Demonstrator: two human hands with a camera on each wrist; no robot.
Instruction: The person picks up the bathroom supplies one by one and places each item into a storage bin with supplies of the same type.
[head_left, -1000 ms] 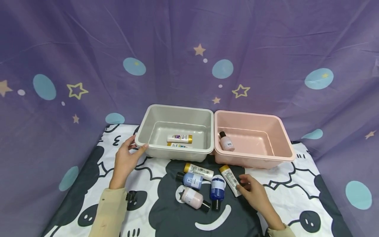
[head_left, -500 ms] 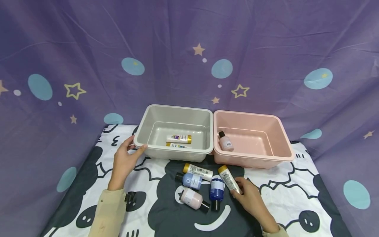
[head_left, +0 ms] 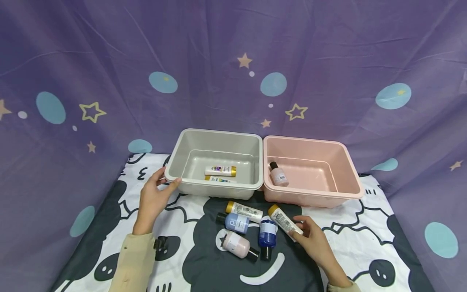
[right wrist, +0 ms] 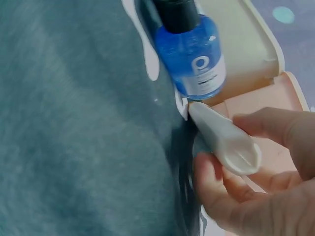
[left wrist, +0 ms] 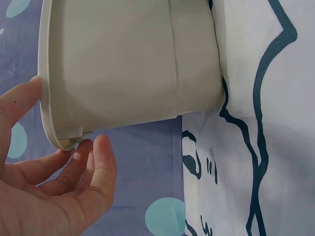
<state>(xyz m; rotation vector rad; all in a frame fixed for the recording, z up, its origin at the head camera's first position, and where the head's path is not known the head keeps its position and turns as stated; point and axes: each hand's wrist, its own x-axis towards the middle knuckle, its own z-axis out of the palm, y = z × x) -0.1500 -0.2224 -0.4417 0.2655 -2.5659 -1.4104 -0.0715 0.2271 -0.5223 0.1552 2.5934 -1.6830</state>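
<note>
At the near left corner of a grey plastic bin [head_left: 215,187], my left hand [head_left: 155,198] grips the rim. In the left wrist view the thumb lies on one side of the rim [left wrist: 44,103], with fingertips under the corner. My right hand [head_left: 315,239] pinches the lower end of a white tube with a gold cap [head_left: 284,220], which lies slanted on the cloth. The right wrist view shows this tube's flat end [right wrist: 241,155] between thumb and finger. Left of it lie a dark blue bottle [head_left: 268,233], a light blue bottle [head_left: 237,222], a pink bottle [head_left: 237,244] and another gold-capped tube [head_left: 246,211].
A pink bin [head_left: 313,196] stands against the grey one's right side, with a small black-capped pink bottle [head_left: 279,176] inside. Two gold-capped tubes lie in the grey bin, one a white tube [head_left: 219,171]. A purple curtain [head_left: 219,48] hangs behind the patterned cloth [head_left: 350,239].
My right hand's fingers have come onto the tube's lower end, and the tube has turned and shifted slightly. My left hand stays at the grey bin's corner.
</note>
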